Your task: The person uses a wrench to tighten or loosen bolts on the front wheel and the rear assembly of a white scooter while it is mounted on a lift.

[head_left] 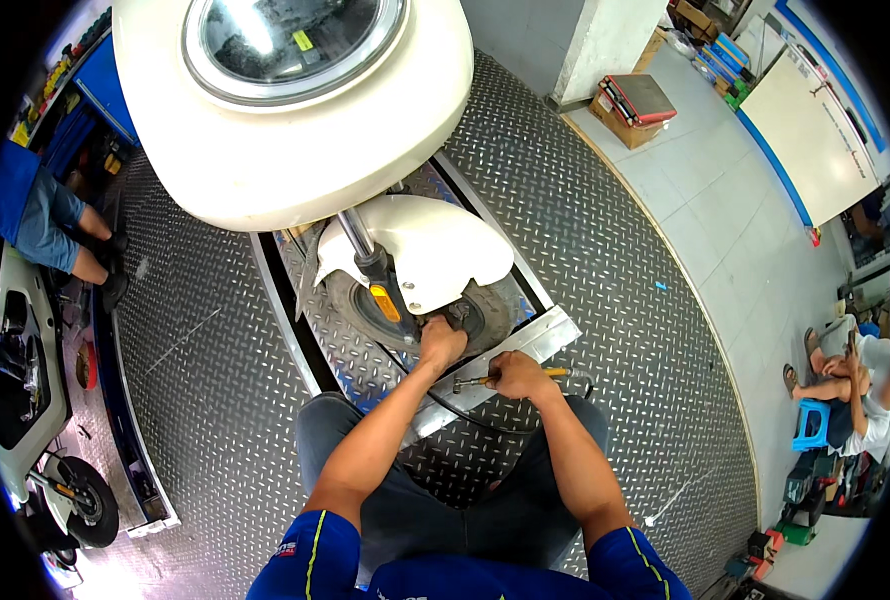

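Note:
A cream-white two-wheeler's front wheel [497, 318] stands ahead of me under a white mudguard [430, 245]. My left hand [443, 342] reaches in at the wheel's hub, its fingers curled; what they grip is hidden. Nearer to me on the right, my right hand [518, 377] is closed around a slim yellow-handled tool [562, 372] with a metal end pointing left. A black hose [495, 428] curves below that hand and rises near the tool's right end. Beside the wheel, the fork leg [373, 265] carries an orange reflector [385, 303].
A metal plate [555, 330] crosses the rails before the wheel, on a diamond-plate floor [605, 250]. The white front body [295, 160] overhangs the wheel. At left stand another scooter [25, 400] and a person [50, 225]; a seated person [870, 400] is far right.

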Demonstrator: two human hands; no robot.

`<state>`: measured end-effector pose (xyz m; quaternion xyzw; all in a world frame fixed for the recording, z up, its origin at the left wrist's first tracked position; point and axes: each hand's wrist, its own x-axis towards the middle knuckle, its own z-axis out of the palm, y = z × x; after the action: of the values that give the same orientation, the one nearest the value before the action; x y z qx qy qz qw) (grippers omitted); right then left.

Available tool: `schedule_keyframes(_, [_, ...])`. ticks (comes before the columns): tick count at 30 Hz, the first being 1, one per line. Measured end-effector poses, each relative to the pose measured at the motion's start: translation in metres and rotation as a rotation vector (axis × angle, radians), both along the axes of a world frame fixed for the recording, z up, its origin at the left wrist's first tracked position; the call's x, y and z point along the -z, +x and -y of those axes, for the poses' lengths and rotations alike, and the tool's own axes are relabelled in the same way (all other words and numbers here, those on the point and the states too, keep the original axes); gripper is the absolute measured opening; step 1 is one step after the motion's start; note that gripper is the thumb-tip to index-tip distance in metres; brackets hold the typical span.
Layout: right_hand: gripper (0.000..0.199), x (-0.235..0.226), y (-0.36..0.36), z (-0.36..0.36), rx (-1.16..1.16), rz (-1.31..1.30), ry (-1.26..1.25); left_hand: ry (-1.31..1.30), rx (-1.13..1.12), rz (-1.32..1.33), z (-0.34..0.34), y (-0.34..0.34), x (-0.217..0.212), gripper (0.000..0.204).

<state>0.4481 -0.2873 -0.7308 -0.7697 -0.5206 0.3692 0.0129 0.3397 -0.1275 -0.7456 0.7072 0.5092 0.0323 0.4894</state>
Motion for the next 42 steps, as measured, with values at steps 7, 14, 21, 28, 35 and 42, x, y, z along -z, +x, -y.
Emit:
schedule_keyframes(7, [0.033, -0.001, 0.001, 0.001, 0.031, -0.013, 0.007, 0.157, 0.000, -0.012, 0.004, -0.001, 0.000, 0.045])
schedule_keyframes(14, [0.027, -0.006, 0.002, -0.004, 0.026, -0.002, 0.120, 0.135, 0.134, -0.033, 0.004, 0.006, 0.006, 0.042])
schedule_keyframes(21, [0.024, -0.052, -0.027, 0.009, 0.101, 0.065, 0.129, 0.358, 0.053, 0.153, 0.034, -0.035, -0.080, 0.048])
schedule_keyframes(28, [0.034, -0.123, -0.093, 0.038, 0.199, -0.109, 0.121, 0.438, 0.001, 0.085, 0.066, -0.145, -0.241, 0.044])
schedule_keyframes(35, [0.041, -0.271, -0.091, 0.031, 0.250, -0.167, 0.069, 0.159, -0.004, -0.355, 0.068, -0.316, -0.372, 0.048])
schedule_keyframes(42, [0.054, -0.472, -0.133, 0.057, 0.391, -0.216, 0.009, -0.282, -0.210, -0.673, 0.219, -0.522, -0.468, 0.043])
